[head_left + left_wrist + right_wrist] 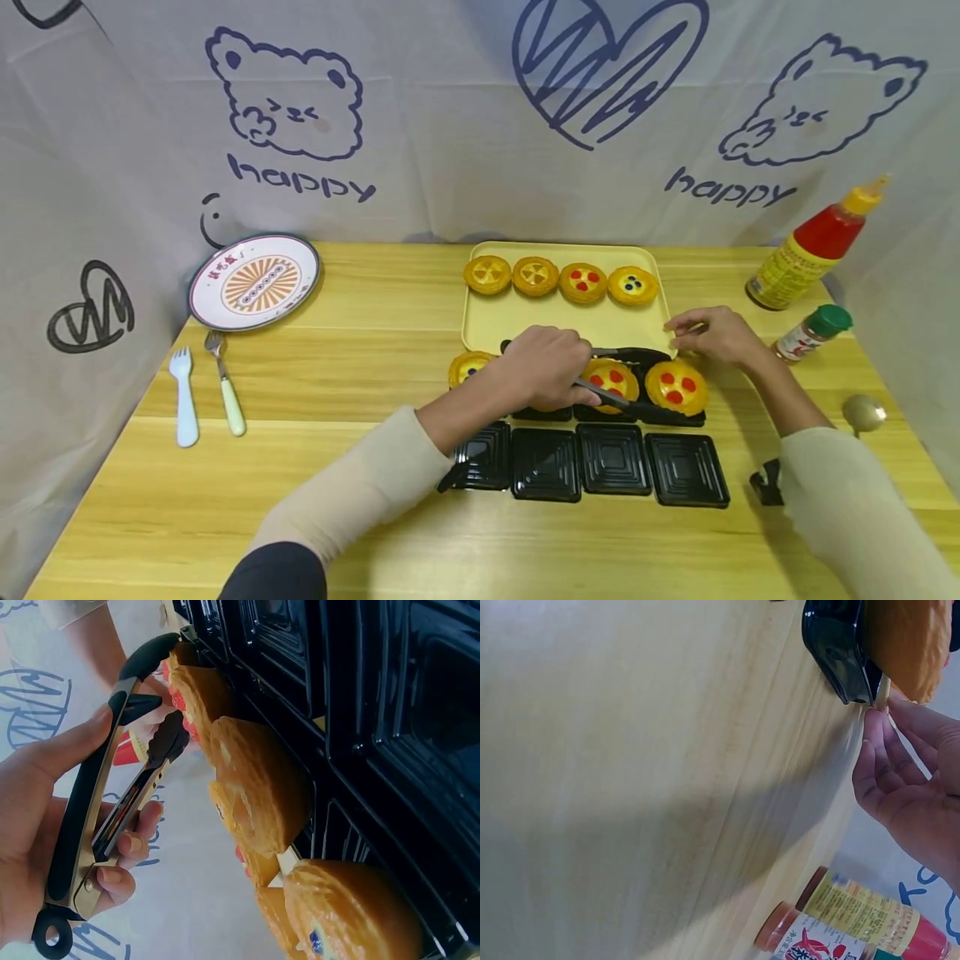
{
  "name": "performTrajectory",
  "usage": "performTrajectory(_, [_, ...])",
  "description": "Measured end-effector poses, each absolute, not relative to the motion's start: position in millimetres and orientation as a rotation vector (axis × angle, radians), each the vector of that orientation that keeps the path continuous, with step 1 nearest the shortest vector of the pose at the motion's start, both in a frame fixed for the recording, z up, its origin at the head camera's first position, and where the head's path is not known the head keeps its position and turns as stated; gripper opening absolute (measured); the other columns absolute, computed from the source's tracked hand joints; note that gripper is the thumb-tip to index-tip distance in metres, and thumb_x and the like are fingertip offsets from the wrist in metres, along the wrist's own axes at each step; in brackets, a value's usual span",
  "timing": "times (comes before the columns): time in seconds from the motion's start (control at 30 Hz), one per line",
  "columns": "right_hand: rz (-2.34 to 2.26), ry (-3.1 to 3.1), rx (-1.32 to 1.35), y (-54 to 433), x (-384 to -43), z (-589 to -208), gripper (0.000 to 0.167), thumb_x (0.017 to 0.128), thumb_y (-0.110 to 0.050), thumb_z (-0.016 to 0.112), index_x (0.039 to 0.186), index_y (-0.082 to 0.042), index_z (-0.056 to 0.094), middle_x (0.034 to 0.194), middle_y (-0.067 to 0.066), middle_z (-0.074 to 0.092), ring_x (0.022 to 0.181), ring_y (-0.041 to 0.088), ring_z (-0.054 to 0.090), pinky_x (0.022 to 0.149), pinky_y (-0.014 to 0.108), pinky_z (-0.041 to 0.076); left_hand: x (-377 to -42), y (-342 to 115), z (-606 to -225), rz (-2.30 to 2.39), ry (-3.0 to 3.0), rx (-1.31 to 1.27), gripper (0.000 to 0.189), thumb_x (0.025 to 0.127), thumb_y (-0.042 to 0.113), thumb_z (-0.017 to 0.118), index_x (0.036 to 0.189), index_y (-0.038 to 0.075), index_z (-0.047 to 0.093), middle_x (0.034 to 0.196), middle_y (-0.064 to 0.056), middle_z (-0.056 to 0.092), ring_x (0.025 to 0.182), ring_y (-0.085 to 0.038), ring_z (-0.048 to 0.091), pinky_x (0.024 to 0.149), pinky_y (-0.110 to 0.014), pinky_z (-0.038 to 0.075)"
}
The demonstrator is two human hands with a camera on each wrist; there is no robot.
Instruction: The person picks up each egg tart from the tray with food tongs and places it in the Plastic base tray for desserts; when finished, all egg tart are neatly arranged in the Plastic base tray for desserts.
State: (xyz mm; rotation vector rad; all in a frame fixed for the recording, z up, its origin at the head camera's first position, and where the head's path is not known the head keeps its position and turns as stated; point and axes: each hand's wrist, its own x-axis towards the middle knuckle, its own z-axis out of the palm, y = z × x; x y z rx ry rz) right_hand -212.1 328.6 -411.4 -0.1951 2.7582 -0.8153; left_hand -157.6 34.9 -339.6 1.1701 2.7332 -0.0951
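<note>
My left hand point(546, 367) grips black-and-metal tongs point(82, 817), its thumb on one arm and fingers around the other. The tongs' spread tips reach the rightmost red-dotted egg tart point(677, 385) in the black tray's rear row. Another red-dotted tart point(609, 383) lies beneath the tongs, and a blue-dotted tart point(345, 915) sits at the row's left end. With thumb and fingertips, my right hand point(712, 335) pinches the front right corner of the pale yellow tray point(562, 327). Several tarts line that tray's back side. In the right wrist view, the pinching fingers point(885, 761) are beside the black tray point(832, 645).
Front cups of the black tray point(543, 467) hold nothing. A plate point(258, 283), blue fork point(183, 400) and small fork point(227, 387) lie left. At right stand a sauce bottle point(810, 250) and spice jar point(813, 333), with a ladle point(864, 412) nearer me.
</note>
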Motion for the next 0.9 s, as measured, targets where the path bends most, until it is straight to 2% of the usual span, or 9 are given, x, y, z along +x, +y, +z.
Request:
performTrajectory(0.2, [-0.803,2.748,-0.173,327,-212,-412,0.034,0.086,-0.020,0.069,0.113,0.001,0.066,0.100,0.018,0.066,0.088,0.026,0.064,0.066,0.025,0.046,-158,13,-331,0.009,2.738,1.116,0.050,0.084,0.065,0.055,0.095,0.016,0.059,0.083,0.005,0.055,0.068,-0.011,0.051,0.059,-0.025,0.044])
performTrajectory(0.33, [-0.803,2.743,-0.168,326,-211,-412,0.037,0.085,-0.021,0.069,0.114,0.002,0.064,0.102,0.018,0.065,0.093,0.032,0.063,0.068,0.026,0.047,-162,-24,-325,0.119,2.795,1.032,0.063,0.082,0.065,0.058,0.113,0.011,0.060,0.096,0.001,0.062,0.073,-0.013,0.055,0.062,-0.026,0.046])
performTrajectory(0.43, [-0.813,2.743,-0.169,325,-209,-412,0.037,0.086,-0.021,0.069,0.114,0.002,0.064,0.103,0.019,0.064,0.096,0.035,0.063,0.069,0.025,0.048,-168,-57,-325,0.216,2.854,0.941,0.069,0.081,0.064,0.061,0.121,0.007,0.057,0.102,-0.004,0.064,0.076,-0.015,0.057,0.063,-0.026,0.048])
performTrajectory(0.53, [-0.823,2.746,-0.164,325,-208,-413,0.038,0.086,-0.022,0.069,0.115,0.002,0.063,0.103,0.020,0.063,0.097,0.036,0.063,0.069,0.025,0.048,-179,-93,-328,0.309,2.913,0.846,0.069,0.080,0.061,0.063,0.119,0.004,0.057,0.098,-0.007,0.065,0.076,-0.018,0.059,0.063,-0.027,0.050])
performTrajectory(0.73, [-0.827,2.758,-0.145,325,-207,-412,0.038,0.085,-0.021,0.070,0.114,0.003,0.063,0.103,0.021,0.063,0.096,0.036,0.062,0.068,0.025,0.048,-206,-144,-337,0.328,3.016,0.610,0.056,0.080,0.058,0.066,0.097,0.005,0.058,0.082,-0.008,0.061,0.067,-0.022,0.054,0.057,-0.031,0.044])
performTrajectory(0.9, [-0.827,2.760,-0.137,323,-207,-413,0.038,0.085,-0.021,0.070,0.114,0.003,0.063,0.103,0.020,0.063,0.096,0.035,0.061,0.068,0.024,0.047,-225,-165,-349,0.282,3.016,0.498,0.059,0.082,0.057,0.064,0.097,0.001,0.059,0.077,-0.009,0.056,0.065,-0.022,0.050,0.058,-0.032,0.041])
